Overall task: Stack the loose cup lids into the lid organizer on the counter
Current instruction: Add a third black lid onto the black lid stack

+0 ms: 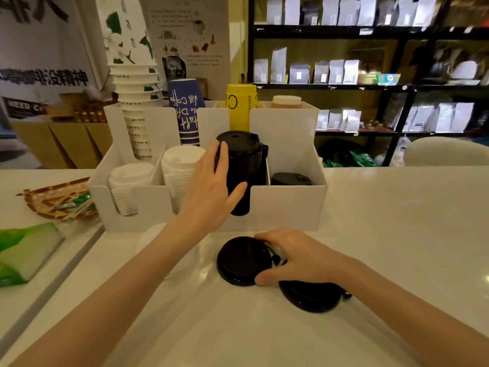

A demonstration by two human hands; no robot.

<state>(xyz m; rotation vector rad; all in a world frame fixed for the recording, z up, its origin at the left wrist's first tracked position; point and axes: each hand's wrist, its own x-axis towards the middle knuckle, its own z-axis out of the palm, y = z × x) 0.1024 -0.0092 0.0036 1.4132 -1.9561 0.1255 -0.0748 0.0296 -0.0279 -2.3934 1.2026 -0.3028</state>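
Meanwhile our left hand (211, 186), spread wide, steadied the black lid stack (242, 170) at twelve o'clock; our right hand (293, 256) pinched a loose black lid (242, 260) off the counter (397, 234).

Blue cup stack (186, 112) in front of me, upside-down script: "Coffee" legible; yellow cups (240, 105) show a "C"; dark sign (25, 107) far left: "NEED C…"; rest too blurred.

One head-worn wide-angle view looks forward and down, close over the white counter (383, 221) (no second view), shelves (370, 86) behind.
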